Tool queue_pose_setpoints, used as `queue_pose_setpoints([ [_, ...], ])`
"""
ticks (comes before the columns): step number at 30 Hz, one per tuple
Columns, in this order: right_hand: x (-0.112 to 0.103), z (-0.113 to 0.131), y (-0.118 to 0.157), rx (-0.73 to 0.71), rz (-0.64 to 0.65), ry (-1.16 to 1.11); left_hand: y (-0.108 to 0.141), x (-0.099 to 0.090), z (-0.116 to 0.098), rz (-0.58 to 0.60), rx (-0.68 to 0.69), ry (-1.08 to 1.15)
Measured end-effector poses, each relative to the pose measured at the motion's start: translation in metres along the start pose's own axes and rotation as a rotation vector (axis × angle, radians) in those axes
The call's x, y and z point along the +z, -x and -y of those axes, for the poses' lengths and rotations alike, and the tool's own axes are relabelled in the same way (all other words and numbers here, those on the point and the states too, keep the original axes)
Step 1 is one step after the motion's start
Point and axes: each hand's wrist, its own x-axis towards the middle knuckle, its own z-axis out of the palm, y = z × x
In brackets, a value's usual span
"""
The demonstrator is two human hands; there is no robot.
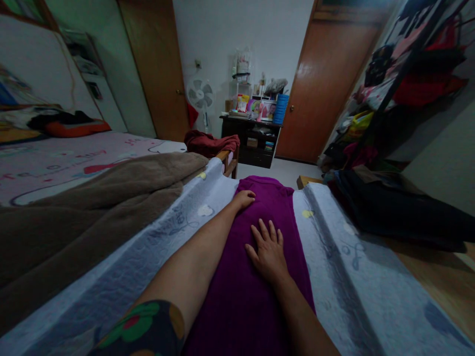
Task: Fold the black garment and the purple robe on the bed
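Observation:
A purple garment [256, 306] lies spread lengthwise in front of me, on a pale blue patterned sheet. My right hand [267, 251] rests flat on its middle, fingers spread, gripping nothing. Farther out, my left hand [245, 199] touches the garment close to its far left edge. The left fingers lie loosely bent on the cloth, with no fold visible between them. At the far end the purple cloth looks slightly bunched along its edge. Its near end runs out of view below my arms.
A brown fleecy blanket [111, 198] covers the left side, beside a pink printed bedspread [74, 153]. Dark folded clothes [401, 212] are piled at right. A dark red cloth [211, 142] hangs over a wooden bed end. Beyond are a fan [200, 94] and a dark cabinet [241, 143].

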Motion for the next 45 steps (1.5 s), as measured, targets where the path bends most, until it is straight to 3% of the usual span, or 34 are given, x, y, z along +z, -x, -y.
queue_pose_setpoints([
  [7, -0.001, -0.003, 0.000, -0.002, 0.002, -0.024, 0.005, -0.008, -0.006, 0.123, -0.019, 0.014],
  [15, 0.003, -0.004, 0.001, 0.024, 0.006, -0.026, 0.017, -0.008, -0.007, -0.120, 0.092, -0.121],
  [23, 0.002, -0.003, 0.000, 0.025, 0.031, -0.026, 0.022, 0.007, 0.005, -0.106, 0.034, -0.632],
  [26, 0.002, -0.003, 0.000, 0.028, 0.029, -0.030, 0.017, 0.007, -0.002, -0.201, 0.152, -0.686],
  [29, 0.002, -0.003, 0.001, 0.027, 0.035, -0.037, 0.013, 0.008, -0.004, -0.099, 0.284, -0.681],
  [32, 0.002, -0.003, 0.001, 0.021, 0.033, -0.028, 0.010, 0.010, 0.001, 0.032, 0.174, -0.647],
  [34, 0.002, -0.003, 0.001, 0.018, 0.027, -0.021, 0.010, 0.012, 0.004, 0.052, 0.103, -0.638],
  [38, 0.002, -0.005, 0.001, 0.011, 0.015, -0.045, 0.012, 0.010, 0.001, 0.041, 0.091, -0.633],
  [42, 0.000, -0.009, -0.001, 0.069, -0.099, -0.172, 0.026, 0.006, -0.012, 0.001, 0.068, -0.628],
  [45, -0.001, -0.014, -0.004, 0.271, -0.272, -0.266, 0.049, 0.008, -0.020, 0.034, 0.112, -0.597],
])
